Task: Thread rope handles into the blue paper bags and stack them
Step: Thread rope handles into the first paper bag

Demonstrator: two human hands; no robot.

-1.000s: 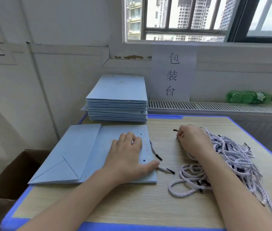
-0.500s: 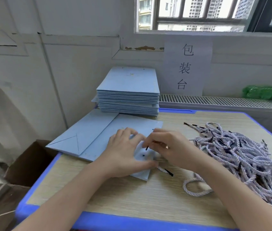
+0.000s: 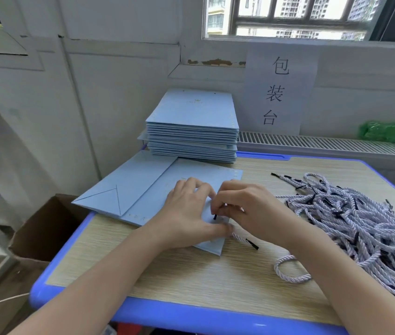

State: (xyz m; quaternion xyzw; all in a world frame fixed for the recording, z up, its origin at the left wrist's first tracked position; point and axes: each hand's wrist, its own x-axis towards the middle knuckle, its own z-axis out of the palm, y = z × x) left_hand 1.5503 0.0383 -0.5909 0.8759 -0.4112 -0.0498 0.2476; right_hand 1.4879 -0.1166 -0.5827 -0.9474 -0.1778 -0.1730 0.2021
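A flat blue paper bag [image 3: 140, 189] lies on the table in front of me, its folded base to the left. My left hand [image 3: 189, 213] presses down on the bag's right end, fingers spread, thumb near the edge. My right hand [image 3: 247, 209] pinches the black tip of a white twisted rope handle at a hole in the bag. The rope's other black-tipped end [image 3: 247, 241] trails out beside the bag's corner. A pile of rope handles [image 3: 351, 221] lies on the right. A stack of blue bags [image 3: 191, 126] stands at the back.
The wooden table has a blue rim [image 3: 191, 317]. A brown cardboard box [image 3: 46, 228] sits on the floor to the left. A green bottle [image 3: 390, 131] lies on the radiator ledge at the back right. A paper sign [image 3: 278, 90] hangs on the wall.
My right hand left the rope pile and came to the bag with a rope end, which it now holds at the hole. The view turned left and nearer.
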